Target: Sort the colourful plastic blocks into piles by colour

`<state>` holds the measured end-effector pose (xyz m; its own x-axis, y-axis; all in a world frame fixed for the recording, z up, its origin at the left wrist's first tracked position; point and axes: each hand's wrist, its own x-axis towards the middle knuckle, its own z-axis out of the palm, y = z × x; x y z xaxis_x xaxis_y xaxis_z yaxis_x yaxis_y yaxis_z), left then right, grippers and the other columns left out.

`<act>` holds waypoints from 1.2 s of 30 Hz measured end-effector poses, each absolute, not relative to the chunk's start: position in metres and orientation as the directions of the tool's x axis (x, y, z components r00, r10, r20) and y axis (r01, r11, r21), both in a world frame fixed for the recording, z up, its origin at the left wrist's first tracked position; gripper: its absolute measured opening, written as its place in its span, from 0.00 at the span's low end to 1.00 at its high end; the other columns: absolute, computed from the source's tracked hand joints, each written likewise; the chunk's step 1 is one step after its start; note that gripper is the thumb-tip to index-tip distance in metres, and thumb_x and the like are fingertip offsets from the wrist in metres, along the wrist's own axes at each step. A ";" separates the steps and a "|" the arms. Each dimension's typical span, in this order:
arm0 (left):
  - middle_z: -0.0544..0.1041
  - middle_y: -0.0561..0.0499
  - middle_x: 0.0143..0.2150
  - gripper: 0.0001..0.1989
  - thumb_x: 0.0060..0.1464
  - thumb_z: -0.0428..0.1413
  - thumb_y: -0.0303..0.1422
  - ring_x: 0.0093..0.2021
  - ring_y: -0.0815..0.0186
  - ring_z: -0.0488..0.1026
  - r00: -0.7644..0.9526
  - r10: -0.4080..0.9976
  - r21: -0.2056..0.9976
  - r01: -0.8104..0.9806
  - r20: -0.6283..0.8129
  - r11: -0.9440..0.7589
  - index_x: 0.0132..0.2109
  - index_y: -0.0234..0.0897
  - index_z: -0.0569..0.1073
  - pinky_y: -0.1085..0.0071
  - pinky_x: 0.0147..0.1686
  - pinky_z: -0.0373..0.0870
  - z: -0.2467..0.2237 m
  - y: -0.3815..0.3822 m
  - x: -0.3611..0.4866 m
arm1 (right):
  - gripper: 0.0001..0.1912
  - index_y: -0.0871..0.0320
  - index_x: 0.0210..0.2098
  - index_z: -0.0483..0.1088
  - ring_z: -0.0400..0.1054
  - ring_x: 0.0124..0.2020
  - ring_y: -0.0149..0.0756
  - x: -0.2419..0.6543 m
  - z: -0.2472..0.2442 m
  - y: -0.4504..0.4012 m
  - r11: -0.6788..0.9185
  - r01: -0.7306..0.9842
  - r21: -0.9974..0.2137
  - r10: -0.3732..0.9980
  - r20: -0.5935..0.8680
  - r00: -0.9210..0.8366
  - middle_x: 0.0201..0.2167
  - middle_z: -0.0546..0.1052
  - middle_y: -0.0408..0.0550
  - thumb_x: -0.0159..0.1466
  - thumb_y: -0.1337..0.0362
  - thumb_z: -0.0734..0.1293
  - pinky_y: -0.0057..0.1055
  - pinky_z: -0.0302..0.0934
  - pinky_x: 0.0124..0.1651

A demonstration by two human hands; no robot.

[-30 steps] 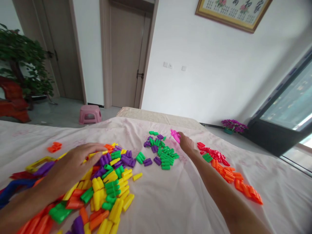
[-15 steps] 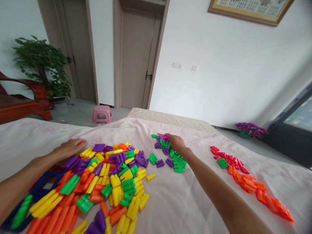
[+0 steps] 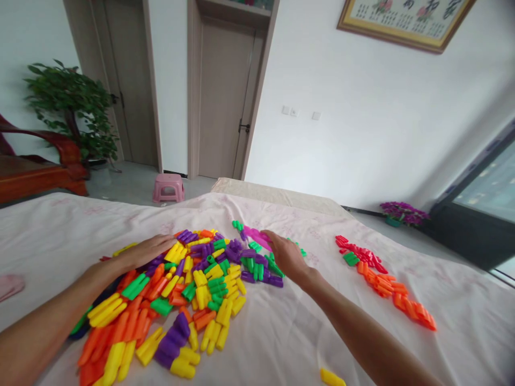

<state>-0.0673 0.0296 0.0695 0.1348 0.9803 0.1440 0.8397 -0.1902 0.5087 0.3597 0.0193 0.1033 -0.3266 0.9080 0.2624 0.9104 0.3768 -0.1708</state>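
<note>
A heap of yellow, orange, purple and green plastic building blocks (image 3: pixel 205 289) lies on the cloth-covered surface, many of them joined in rows. My left hand (image 3: pixel 155 249) rests on the heap's far left side, fingers stretched out over yellow and purple blocks. At the heap's right edge my right hand (image 3: pixel 286 256) is closed on a bright pink block (image 3: pixel 257 236), which is blurred. Green and purple blocks (image 3: pixel 257 265) lie beside and partly under that hand. One small green block row (image 3: pixel 237 225) sits just beyond.
On the right runs a line of red blocks (image 3: pixel 364 254) and orange blocks (image 3: pixel 396 292), with a green one (image 3: pixel 351 259) beside it. A single yellow block (image 3: pixel 332 377) lies near the front. A dark blue object shows partly under my left forearm. Beyond stands a pink stool (image 3: pixel 169 187).
My right hand has swept the green and purple blocks left against the heap. My left hand has moved right onto the heap, and the red piece at its fingertips no longer shows.
</note>
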 end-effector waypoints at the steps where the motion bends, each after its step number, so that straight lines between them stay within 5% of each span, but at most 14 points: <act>1: 0.80 0.46 0.54 0.33 0.59 0.42 0.55 0.55 0.56 0.75 0.160 0.981 0.511 0.838 0.106 -0.192 0.50 0.34 0.77 0.67 0.56 0.68 0.070 0.026 -0.067 | 0.23 0.46 0.64 0.60 0.74 0.51 0.42 0.373 0.107 0.022 0.289 0.943 -0.167 0.933 0.271 -0.237 0.55 0.77 0.47 0.72 0.66 0.54 0.32 0.62 0.47; 4: 0.77 0.43 0.57 0.31 0.62 0.40 0.51 0.58 0.56 0.73 0.165 0.982 0.479 0.858 0.087 -0.187 0.55 0.35 0.75 0.64 0.59 0.65 0.067 0.014 -0.063 | 0.24 0.49 0.65 0.59 0.75 0.48 0.45 0.420 0.112 0.032 -0.036 0.993 -0.111 0.968 0.245 0.063 0.53 0.78 0.51 0.71 0.68 0.53 0.34 0.62 0.45; 7: 0.75 0.40 0.60 0.29 0.64 0.39 0.45 0.61 0.54 0.70 0.088 0.968 0.362 0.916 0.235 -0.171 0.59 0.33 0.72 0.58 0.62 0.62 0.068 -0.004 -0.043 | 0.25 0.50 0.64 0.60 0.74 0.49 0.46 0.446 0.106 0.032 -0.189 0.981 -0.040 0.969 0.153 0.193 0.52 0.78 0.53 0.70 0.70 0.52 0.36 0.61 0.45; 12: 0.73 0.45 0.62 0.19 0.64 0.48 0.39 0.65 0.54 0.64 0.332 0.784 0.144 0.873 0.524 -0.466 0.57 0.42 0.75 0.49 0.66 0.56 0.080 -0.063 0.036 | 0.24 0.49 0.63 0.60 0.73 0.51 0.41 0.412 0.090 0.010 -0.047 0.998 -0.050 0.991 0.124 0.052 0.52 0.78 0.49 0.70 0.70 0.54 0.33 0.60 0.47; 16: 0.75 0.50 0.60 0.16 0.64 0.50 0.30 0.63 0.60 0.68 0.640 0.538 0.068 0.608 0.548 -0.791 0.54 0.45 0.76 0.57 0.65 0.61 0.075 -0.118 0.110 | 0.23 0.48 0.63 0.60 0.74 0.49 0.41 0.363 0.089 -0.019 0.181 0.970 -0.163 0.977 0.145 -0.158 0.50 0.79 0.47 0.69 0.68 0.56 0.32 0.60 0.45; 19: 0.72 0.47 0.63 0.19 0.61 0.55 0.37 0.64 0.57 0.66 0.770 0.351 0.019 0.404 0.534 -0.915 0.59 0.46 0.72 0.57 0.63 0.65 0.051 -0.146 0.157 | 0.21 0.46 0.63 0.59 0.75 0.48 0.40 0.353 0.090 -0.033 0.279 0.909 -0.309 0.952 0.211 -0.220 0.50 0.80 0.45 0.72 0.63 0.55 0.30 0.61 0.45; 22: 0.71 0.39 0.63 0.28 0.57 0.59 0.45 0.64 0.47 0.65 0.830 0.183 -0.092 0.269 0.527 -0.959 0.62 0.46 0.67 0.47 0.60 0.65 0.021 -0.159 0.198 | 0.21 0.47 0.64 0.59 0.74 0.47 0.39 0.385 0.093 -0.033 0.190 0.900 -0.392 0.959 0.272 -0.084 0.51 0.79 0.46 0.73 0.60 0.54 0.31 0.62 0.47; 25: 0.70 0.43 0.64 0.23 0.60 0.58 0.36 0.66 0.51 0.64 0.823 0.105 -0.164 0.234 0.558 -0.958 0.61 0.52 0.66 0.44 0.65 0.56 0.005 -0.164 0.234 | 0.22 0.51 0.65 0.59 0.74 0.48 0.40 0.457 0.101 -0.034 -0.079 0.908 -0.412 0.937 0.279 0.208 0.52 0.78 0.49 0.72 0.62 0.53 0.32 0.63 0.48; 30: 0.69 0.40 0.64 0.23 0.61 0.54 0.48 0.68 0.48 0.60 0.904 0.132 -0.016 0.152 0.406 -0.988 0.58 0.42 0.70 0.43 0.65 0.57 0.016 -0.156 0.276 | 0.25 0.49 0.67 0.58 0.73 0.48 0.44 0.599 0.119 -0.065 -0.557 0.779 -0.288 0.734 0.270 0.624 0.51 0.78 0.54 0.72 0.62 0.49 0.36 0.62 0.45; 36: 0.79 0.49 0.53 0.13 0.67 0.47 0.29 0.55 0.65 0.74 0.887 0.309 0.163 0.268 0.344 -0.950 0.52 0.42 0.74 0.52 0.67 0.56 0.020 -0.127 0.283 | 0.28 0.49 0.66 0.60 0.74 0.47 0.47 0.688 0.108 -0.111 -0.730 0.671 -0.130 0.645 0.194 0.740 0.51 0.78 0.57 0.69 0.67 0.51 0.37 0.61 0.44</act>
<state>0.2830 -0.1265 0.0197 0.8867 0.3090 0.3439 0.2676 -0.9496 0.1632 0.6880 -0.1113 0.1079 0.7396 0.6446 0.1937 0.6706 -0.7304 -0.1297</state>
